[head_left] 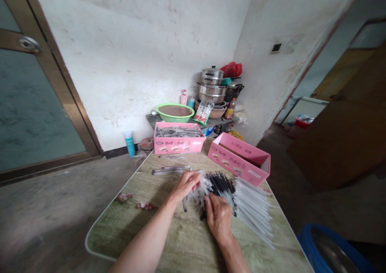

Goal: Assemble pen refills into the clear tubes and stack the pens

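My left hand (189,182) is at the left edge of a heap of small, clear, whitish plastic pieces (204,184); its fingers are curled in and what they hold is hidden. Lower and to the right, my right hand (219,216) has its fingers bent together at the near side of the heap, and I cannot make out what is in them. Black slim pen parts (222,185) lie just beyond the right hand. To their right spreads a row of clear pen-like tubes (253,208). Several dark-tipped pens (170,169) lie left of the heap.
At the table's (129,232) far edge stands a pink box (179,145) filled with pens. Another pink box (241,162) sits angled at the right. Behind are a green basin (175,116) and stacked pots (212,90). A blue tub (316,241) stands at the lower right.
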Tool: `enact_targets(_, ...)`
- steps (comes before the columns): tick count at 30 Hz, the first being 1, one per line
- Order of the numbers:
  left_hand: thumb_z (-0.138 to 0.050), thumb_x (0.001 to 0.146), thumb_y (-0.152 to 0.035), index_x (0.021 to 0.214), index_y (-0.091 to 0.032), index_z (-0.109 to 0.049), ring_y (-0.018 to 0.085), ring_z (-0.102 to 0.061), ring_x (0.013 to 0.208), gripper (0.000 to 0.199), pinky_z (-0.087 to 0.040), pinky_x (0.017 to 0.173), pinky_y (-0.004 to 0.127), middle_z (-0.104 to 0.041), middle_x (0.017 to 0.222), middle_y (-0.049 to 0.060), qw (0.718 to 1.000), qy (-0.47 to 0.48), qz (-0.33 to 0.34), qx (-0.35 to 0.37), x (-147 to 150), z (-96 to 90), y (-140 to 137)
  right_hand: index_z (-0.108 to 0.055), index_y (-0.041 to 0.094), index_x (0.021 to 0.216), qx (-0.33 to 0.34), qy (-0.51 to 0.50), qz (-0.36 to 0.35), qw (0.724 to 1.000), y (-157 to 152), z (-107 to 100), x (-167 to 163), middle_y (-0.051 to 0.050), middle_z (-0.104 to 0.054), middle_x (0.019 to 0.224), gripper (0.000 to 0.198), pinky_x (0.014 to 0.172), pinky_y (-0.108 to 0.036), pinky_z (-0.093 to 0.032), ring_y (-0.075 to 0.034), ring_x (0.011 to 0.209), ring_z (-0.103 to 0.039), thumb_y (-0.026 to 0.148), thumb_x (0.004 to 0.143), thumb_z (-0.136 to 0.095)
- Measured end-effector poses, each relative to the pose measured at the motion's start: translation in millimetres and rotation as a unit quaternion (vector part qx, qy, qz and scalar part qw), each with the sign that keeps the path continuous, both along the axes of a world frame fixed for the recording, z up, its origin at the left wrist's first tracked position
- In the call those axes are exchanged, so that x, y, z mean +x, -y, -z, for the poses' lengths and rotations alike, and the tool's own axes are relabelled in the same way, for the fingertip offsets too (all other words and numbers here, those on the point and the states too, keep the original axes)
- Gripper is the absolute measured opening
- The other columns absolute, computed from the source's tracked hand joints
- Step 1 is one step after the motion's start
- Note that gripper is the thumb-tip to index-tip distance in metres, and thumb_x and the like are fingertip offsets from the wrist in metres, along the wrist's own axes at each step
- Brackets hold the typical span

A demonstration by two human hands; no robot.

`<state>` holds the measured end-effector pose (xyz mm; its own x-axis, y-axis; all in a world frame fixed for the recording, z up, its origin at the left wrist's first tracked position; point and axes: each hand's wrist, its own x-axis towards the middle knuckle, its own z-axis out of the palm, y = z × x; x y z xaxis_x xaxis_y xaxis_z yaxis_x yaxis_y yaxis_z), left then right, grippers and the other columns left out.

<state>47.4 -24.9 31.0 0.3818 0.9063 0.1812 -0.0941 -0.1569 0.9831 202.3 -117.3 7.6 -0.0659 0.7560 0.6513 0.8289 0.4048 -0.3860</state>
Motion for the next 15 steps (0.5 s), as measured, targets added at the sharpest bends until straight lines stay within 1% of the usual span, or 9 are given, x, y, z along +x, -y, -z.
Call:
enact_targets(2,-0.062,0.081,-0.058,0.071,-0.015,-0.059,0.008,-0.041,0.044,0.045,-0.027,0.043,0.021,-0.056,0.060,-0.001,0.999,0.024,0.024,-0.023,0.3,0.3,0.2,-0.065,0.018,0.084,-0.066,-0.081,-0.010,0.994,-0.6,-1.2,0.4,-0.007,-0.063,0.066,0.034,0.059,-0.030,-0.036,-0.019,0.061,-0.056,0.040,0.099,-0.043)
enact_targets(4,-0.064,0.081,-0.055,0.072,-0.014,-0.061,0.008,-0.043,0.043,0.042,-0.030,0.043,0.020,-0.055,0.057,-0.002,0.998,0.050,0.034,-0.030,0.0,0.2,0.6,-0.062,0.020,0.075,-0.157,-0.185,-0.048,0.969,-1.3,-4.8,-0.1,-0.003,-0.058,0.058,0.041,0.055,-0.028,-0.034,-0.017,0.053,-0.052,0.048,0.098,-0.043)
enact_targets(7,-0.064,0.084,-0.051,0.084,-0.012,-0.069,0.010,-0.051,0.050,0.040,-0.040,0.050,0.021,-0.057,0.059,0.000,0.994,0.084,0.063,-0.027,-1.3,-1.7,2.5,-0.063,0.018,0.077,-0.274,-0.360,-0.134,0.882,-2.6,-10.8,-1.0,0.002,-0.051,0.046,0.050,0.048,-0.027,-0.031,-0.014,0.042,-0.043,0.059,0.095,-0.040)
enact_targets(9,-0.064,0.085,-0.050,0.091,-0.011,-0.071,0.012,-0.056,0.058,0.041,-0.045,0.056,0.022,-0.063,0.070,0.004,0.991,0.098,0.090,-0.028,-1.0,-3.0,4.2,-0.064,0.016,0.083,-0.312,-0.434,-0.178,0.826,-3.5,-12.6,-0.4,0.003,-0.049,0.042,0.052,0.046,-0.026,-0.028,-0.011,0.038,-0.036,0.062,0.093,-0.042)
enact_targets(10,-0.064,0.084,-0.050,0.092,-0.010,-0.072,0.012,-0.057,0.060,0.041,-0.046,0.056,0.022,-0.065,0.076,0.006,0.989,0.105,0.099,-0.031,-0.1,-3.2,5.0,-0.065,0.015,0.084,-0.321,-0.452,-0.195,0.809,-3.8,-12.6,0.2,0.005,-0.047,0.041,0.051,0.046,-0.025,-0.026,-0.010,0.037,-0.032,0.061,0.093,-0.045)
enact_targets(12,-0.066,0.083,-0.050,0.090,-0.010,-0.072,0.012,-0.058,0.060,0.041,-0.046,0.055,0.022,-0.067,0.079,0.008,0.987,0.119,0.100,-0.044,3.0,-2.2,5.9,-0.063,0.015,0.081,-0.326,-0.458,-0.211,0.799,-4.2,-11.3,1.5,0.007,-0.040,0.040,0.049,0.045,-0.025,-0.021,-0.008,0.037,-0.025,0.060,0.092,-0.048)
enact_targets(13,-0.067,0.082,-0.051,0.088,-0.010,-0.072,0.012,-0.058,0.058,0.041,-0.046,0.053,0.022,-0.067,0.076,0.008,0.986,0.126,0.090,-0.053,5.0,-1.2,6.0,-0.062,0.016,0.078,-0.321,-0.448,-0.207,0.808,-4.2,-10.3,2.0,0.008,-0.037,0.040,0.048,0.045,-0.024,-0.019,-0.008,0.038,-0.023,0.060,0.091,-0.048)
enact_targets(14,-0.068,0.081,-0.051,0.085,-0.010,-0.071,0.012,-0.058,0.056,0.042,-0.046,0.052,0.022,-0.066,0.072,0.007,0.987,0.131,0.074,-0.064,7.1,0.0,6.0,-0.061,0.017,0.075,-0.307,-0.426,-0.191,0.829,-4.1,-9.3,2.1,0.008,-0.036,0.041,0.048,0.045,-0.025,-0.019,-0.008,0.039,-0.024,0.059,0.092,-0.048)
enact_targets(15,-0.069,0.080,-0.052,0.082,-0.010,-0.071,0.012,-0.058,0.054,0.042,-0.046,0.051,0.022,-0.065,0.068,0.006,0.987,0.134,0.053,-0.074,9.2,1.3,5.8,-0.059,0.018,0.071,-0.281,-0.390,-0.166,0.861,-4.0,-8.3,1.8,0.007,-0.037,0.044,0.047,0.046,-0.025,-0.020,-0.009,0.041,-0.027,0.058,0.093,-0.047)
